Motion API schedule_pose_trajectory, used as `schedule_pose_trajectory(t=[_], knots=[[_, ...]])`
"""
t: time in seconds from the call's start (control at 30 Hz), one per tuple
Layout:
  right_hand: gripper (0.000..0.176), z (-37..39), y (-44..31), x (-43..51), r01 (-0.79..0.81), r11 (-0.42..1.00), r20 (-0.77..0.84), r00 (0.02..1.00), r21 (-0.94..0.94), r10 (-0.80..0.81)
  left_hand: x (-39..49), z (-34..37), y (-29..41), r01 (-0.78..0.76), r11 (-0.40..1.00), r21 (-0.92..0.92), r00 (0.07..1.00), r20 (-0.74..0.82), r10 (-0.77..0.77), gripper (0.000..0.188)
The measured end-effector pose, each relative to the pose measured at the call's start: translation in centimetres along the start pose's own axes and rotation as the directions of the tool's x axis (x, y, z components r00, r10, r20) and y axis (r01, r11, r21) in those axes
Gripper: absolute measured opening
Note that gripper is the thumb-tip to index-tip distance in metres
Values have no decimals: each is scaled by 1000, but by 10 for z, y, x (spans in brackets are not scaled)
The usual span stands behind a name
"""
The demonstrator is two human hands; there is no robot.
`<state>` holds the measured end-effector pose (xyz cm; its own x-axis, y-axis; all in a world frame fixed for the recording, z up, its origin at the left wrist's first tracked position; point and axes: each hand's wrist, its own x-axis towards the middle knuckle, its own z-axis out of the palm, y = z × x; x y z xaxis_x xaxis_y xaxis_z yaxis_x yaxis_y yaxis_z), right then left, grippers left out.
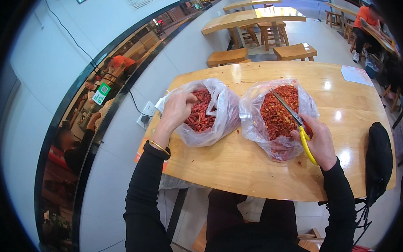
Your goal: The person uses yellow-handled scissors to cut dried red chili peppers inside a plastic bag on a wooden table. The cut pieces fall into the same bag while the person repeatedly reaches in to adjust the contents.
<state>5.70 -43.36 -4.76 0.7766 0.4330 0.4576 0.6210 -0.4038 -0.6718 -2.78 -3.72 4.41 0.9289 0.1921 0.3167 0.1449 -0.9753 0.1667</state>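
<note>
On the table stand two clear plastic bags with rolled-open mouths. The left plastic bag (224, 107) holds whole dried red chillies (201, 121). My left hand (178, 108) is over its left rim, fingers bent down at the chillies; whether they pinch one is hidden. Chopped dried chillies (277, 115) with pale seeds fill the right plastic bag (251, 119). My right hand (318, 140) grips a pair of scissors (304, 144) with yellow and red handles. The scissors' blades point up and left, lying over the chopped chillies.
The wooden table (223, 168) carries a black bag with straps (378, 159) at its right edge and a paper sheet (357, 75) at the far right corner. A wall socket (147, 113) with a plugged cord is at left. Wooden stools (295, 51) stand beyond; a person (367, 20) sits far right.
</note>
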Motion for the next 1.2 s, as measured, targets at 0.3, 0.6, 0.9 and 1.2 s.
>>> schedule_pose_trajectory(t=[0.3, 0.6, 0.9, 1.2], knots=[[50, 4, 5, -1, 49, 997, -12, 999, -52, -49, -15, 27, -24, -52, 982, 180, 998, 36, 46, 19], [50, -3, -1, 2, 57, 998, -29, 998, -25, -58, -24, 19, 61, -26, 641, -767, 990, -107, -89, 18], [54, -1, 5, 3, 109, 991, 24, 994, -78, -108, -17, 106, 151, 135, 11, -991, 990, 135, 24, 20], [57, 0, 7, 3, 251, 932, -3, 965, -261, -261, -10, 136, 171, 132, -70, -989, 990, 128, 54, 22]])
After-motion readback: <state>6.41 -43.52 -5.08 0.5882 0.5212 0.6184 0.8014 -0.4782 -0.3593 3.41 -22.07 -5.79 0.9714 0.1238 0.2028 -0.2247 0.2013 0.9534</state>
